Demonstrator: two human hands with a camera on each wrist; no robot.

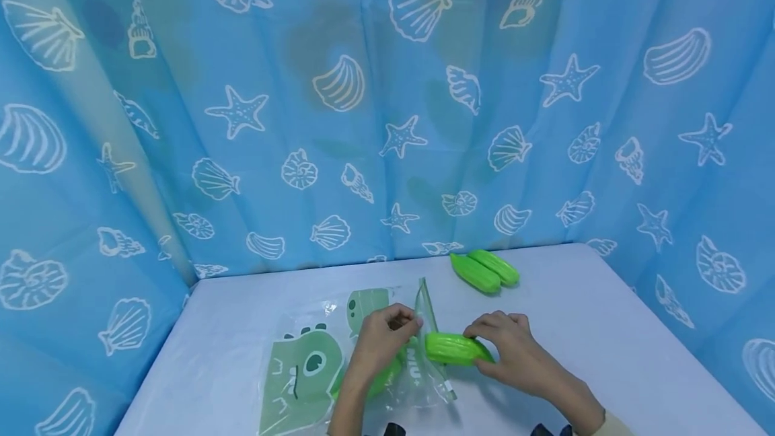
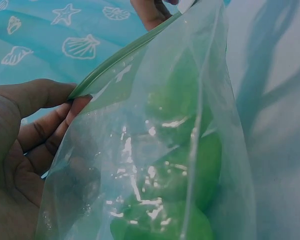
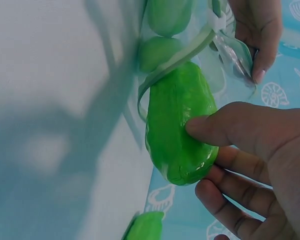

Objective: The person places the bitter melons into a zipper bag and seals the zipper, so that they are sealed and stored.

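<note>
Okay so table [image 1: 200,355], bag [image 1: 317,375] lying on it, left hand [image 1: 383,335] pinching its zip [image 2: 125,51], right hand [image 1: 508,350] gripping a green fruit [image 1: 449,348] right at the mouth. Imo lift that zip edge and spread it wide, then feed the fruit in straight so it doesn't snag

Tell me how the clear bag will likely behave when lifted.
The clear bag is probably floppy: its open rim curves away from the left hand. The green pieces inside could make it sag. Its glossy sheen hints at slipperiness.
</note>
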